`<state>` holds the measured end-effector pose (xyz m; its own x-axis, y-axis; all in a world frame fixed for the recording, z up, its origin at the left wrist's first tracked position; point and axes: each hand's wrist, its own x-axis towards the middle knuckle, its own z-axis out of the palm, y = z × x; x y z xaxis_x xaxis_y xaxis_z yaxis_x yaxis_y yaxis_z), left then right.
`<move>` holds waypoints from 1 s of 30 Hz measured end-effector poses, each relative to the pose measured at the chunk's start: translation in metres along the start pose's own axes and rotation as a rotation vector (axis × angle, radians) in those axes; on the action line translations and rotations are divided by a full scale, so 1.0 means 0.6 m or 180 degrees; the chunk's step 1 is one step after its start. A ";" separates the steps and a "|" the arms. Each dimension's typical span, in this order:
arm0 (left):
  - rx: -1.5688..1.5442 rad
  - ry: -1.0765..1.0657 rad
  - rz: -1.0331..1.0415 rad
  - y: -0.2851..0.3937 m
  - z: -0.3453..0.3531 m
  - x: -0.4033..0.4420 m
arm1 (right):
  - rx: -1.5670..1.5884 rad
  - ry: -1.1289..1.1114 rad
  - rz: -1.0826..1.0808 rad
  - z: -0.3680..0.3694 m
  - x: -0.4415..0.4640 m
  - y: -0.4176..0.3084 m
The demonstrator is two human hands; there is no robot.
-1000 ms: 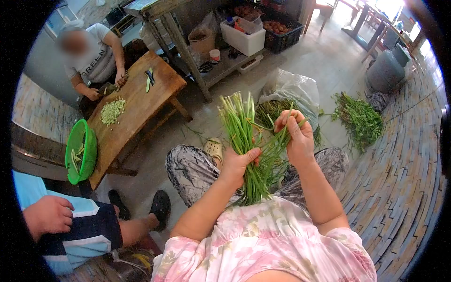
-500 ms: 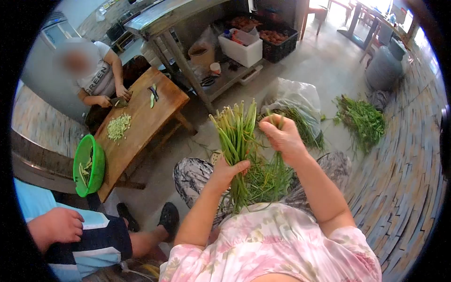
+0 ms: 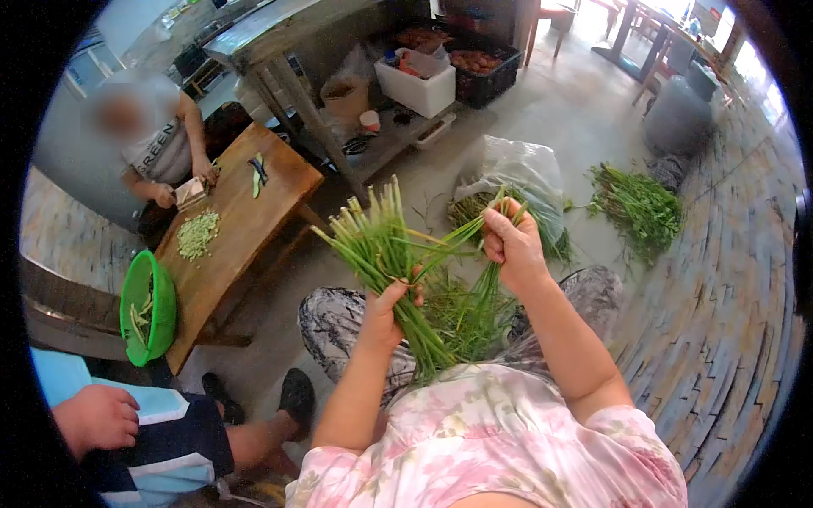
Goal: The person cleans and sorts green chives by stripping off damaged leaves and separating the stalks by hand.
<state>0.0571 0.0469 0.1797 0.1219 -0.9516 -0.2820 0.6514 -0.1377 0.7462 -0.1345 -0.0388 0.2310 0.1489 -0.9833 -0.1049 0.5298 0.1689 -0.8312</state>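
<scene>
My left hand (image 3: 388, 315) is wrapped round a thick bundle of green stems (image 3: 373, 245), their cut ends fanned up and to the left. Several thin stems (image 3: 453, 240) stretch from the bundle across to my right hand (image 3: 513, 245), whose fingers are pinched on them, with leafy ends hanging below. Loose thin greens (image 3: 466, 317) lie between my knees, under the two hands. Behind my right hand, more greens stick out of a clear plastic bag (image 3: 525, 165) on the floor.
Leafy greens (image 3: 635, 207) lie at the right near a gas cylinder (image 3: 680, 114). A co-worker holds a cleaver (image 3: 190, 193) at a wooden table (image 3: 254, 216) with chopped pieces (image 3: 198, 234); a green basket (image 3: 161, 317) stands beside it. Another person sits at the lower left.
The bundle in my left hand has tilted to the left and moved away from my right hand. Stems now stretch between the hands. The co-worker's cleaver has turned.
</scene>
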 end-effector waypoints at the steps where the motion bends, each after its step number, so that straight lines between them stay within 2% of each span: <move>1: -0.0125 0.0043 -0.0065 -0.002 -0.015 0.005 | 0.0052 0.0061 -0.0058 -0.007 0.002 -0.006; 4: -0.0468 0.0255 -0.0174 0.009 -0.066 0.011 | 0.0210 0.0328 -0.0260 -0.040 0.010 -0.029; 7: -0.0201 0.0564 0.0424 0.051 -0.086 -0.001 | 0.0310 0.0378 -0.0591 -0.079 0.020 -0.048; 11: -0.0389 0.0748 0.0798 0.090 -0.155 -0.015 | 0.0455 0.0805 -0.0639 -0.106 0.020 -0.074; 14: -0.0257 0.0779 0.1005 0.108 -0.178 -0.030 | 0.0424 0.0763 -0.0782 -0.129 0.025 -0.074; 17: -0.0473 0.0720 0.1009 0.105 -0.192 -0.034 | 0.0404 0.0793 -0.0852 -0.140 0.023 -0.075; 23: -0.0229 0.0657 0.0709 0.089 -0.135 -0.034 | 0.0335 0.0979 -0.0827 -0.125 0.019 -0.075; 25: -0.0043 0.0442 0.0657 0.083 -0.119 -0.027 | 0.0246 0.1090 -0.0824 -0.113 0.017 -0.076; 30: 0.0086 0.0198 0.0429 0.079 -0.067 -0.031 | 0.0135 0.0762 -0.0768 -0.110 0.013 -0.071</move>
<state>0.1156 0.0689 0.1960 0.2535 -0.9433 -0.2144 0.6056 -0.0181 0.7956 -0.2112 -0.0581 0.2297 -0.1824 -0.9825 -0.0374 0.5610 -0.0727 -0.8246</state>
